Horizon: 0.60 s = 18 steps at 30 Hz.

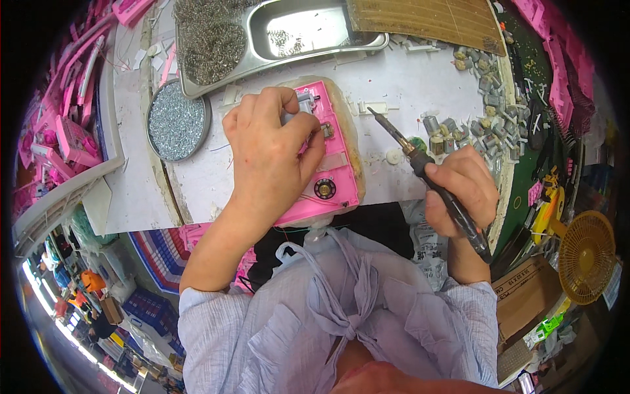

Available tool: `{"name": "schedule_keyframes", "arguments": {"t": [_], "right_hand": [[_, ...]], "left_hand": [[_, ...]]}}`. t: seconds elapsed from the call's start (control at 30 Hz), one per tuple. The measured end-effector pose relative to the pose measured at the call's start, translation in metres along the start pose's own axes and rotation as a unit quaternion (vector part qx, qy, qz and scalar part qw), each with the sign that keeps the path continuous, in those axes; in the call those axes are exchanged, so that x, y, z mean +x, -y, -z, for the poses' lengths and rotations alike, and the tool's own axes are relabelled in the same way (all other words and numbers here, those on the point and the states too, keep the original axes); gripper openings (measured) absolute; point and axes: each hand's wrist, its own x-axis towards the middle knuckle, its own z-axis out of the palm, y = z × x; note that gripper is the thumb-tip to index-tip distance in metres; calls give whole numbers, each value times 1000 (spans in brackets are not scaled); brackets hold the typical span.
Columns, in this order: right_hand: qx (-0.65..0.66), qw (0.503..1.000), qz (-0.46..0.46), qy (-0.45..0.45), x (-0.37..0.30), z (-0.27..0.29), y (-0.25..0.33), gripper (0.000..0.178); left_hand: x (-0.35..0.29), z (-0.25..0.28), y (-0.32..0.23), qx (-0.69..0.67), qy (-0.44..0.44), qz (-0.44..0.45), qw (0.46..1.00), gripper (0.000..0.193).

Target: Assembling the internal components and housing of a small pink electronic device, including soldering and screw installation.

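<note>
A pink plastic housing [335, 154] lies open on a pale, worn pad [358, 177] at the table's near edge. Inside it sit a small round speaker [325, 189], a small metal part [326, 130] and thin wires. My left hand [266, 141] rests over its left side, fingers curled and closed around a grey part [304, 100]; the fingertips are mostly hidden. To the right, my right hand [466, 187] grips the black handle of a soldering iron [453, 210]. Its tip points up and left, apart from the housing, near a small white plastic piece [378, 108].
A round dish of small screws [177, 120] stands left. Behind are a metal tray [315, 49] with many springs [210, 43] and a cardboard sheet [426, 20]. Several small motors [485, 105] lie right. Pink housings [72, 141] fill a bin at left; a yellow fan [586, 257] stands right.
</note>
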Motion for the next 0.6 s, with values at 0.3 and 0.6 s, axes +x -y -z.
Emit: {"name": "schedule_keyframes", "arguments": {"t": [0.3, 0.6], "right_hand": [[3, 1000, 5, 0, 1, -2, -5, 28], [12, 1000, 17, -5, 2, -11, -11, 28]], "left_hand": [[-1, 5, 2, -13, -4, -28, 1000, 23], [-44, 20, 18, -193, -48, 80, 977, 31]]}}
